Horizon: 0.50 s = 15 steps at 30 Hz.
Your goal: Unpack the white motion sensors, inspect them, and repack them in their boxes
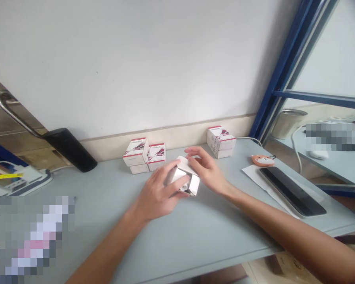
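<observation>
A small white cardboard box (181,173) is held above the desk, tilted, its flaps raised at the end facing me. My left hand (161,191) is closed around its left side, with one finger across the opening. Something white and dark shows inside, too small to make out. On the right, my right hand (207,171) has its thumb against the raised top flap and its fingers curved behind it. Just beyond my left hand, white boxes with red edges (136,152) stand against the wall, two stacked and another (157,156) beside them.
More such boxes (221,141) are stacked at the back right. A phone (292,191) lies on white paper (251,173) near an orange animal-face item (263,159). At left are a black cylinder on a metal bar (71,150), a power strip (29,183) and a pixelated patch.
</observation>
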Motion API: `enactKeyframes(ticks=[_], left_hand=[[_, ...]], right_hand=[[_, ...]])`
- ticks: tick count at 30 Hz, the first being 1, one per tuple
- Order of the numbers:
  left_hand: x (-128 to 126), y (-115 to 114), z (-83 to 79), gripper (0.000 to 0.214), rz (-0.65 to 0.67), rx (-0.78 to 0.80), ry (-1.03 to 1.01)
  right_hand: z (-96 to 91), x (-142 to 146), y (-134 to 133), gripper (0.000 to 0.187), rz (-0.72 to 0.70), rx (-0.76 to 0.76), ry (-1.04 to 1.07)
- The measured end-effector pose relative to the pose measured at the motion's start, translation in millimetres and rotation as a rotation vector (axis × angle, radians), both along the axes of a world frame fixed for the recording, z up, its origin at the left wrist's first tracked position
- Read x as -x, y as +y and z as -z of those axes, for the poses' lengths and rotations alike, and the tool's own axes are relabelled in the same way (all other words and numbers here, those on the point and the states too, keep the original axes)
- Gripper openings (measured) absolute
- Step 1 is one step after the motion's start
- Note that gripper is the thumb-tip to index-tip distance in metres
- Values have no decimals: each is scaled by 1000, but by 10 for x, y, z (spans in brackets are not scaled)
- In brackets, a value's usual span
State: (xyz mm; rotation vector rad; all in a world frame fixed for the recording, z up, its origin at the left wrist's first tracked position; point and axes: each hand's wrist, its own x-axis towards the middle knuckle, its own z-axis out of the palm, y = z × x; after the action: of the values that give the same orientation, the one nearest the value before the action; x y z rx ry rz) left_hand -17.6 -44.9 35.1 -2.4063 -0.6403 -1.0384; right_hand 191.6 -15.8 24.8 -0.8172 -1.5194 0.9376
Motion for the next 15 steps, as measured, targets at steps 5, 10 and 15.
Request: enactKeyframes(ticks=[5,10,15], left_hand=[[30,22,36,46,-1,46,-77],[41,38,38,50,-19,123,-149],[22,3,7,51,-47,153,-139]], right_hand=[[-65,-99,-70,25,180,-633,-237],[-122,-180,-100,26,123,-770,-459],[-135,-226,-78,9,62,-715,-422]])
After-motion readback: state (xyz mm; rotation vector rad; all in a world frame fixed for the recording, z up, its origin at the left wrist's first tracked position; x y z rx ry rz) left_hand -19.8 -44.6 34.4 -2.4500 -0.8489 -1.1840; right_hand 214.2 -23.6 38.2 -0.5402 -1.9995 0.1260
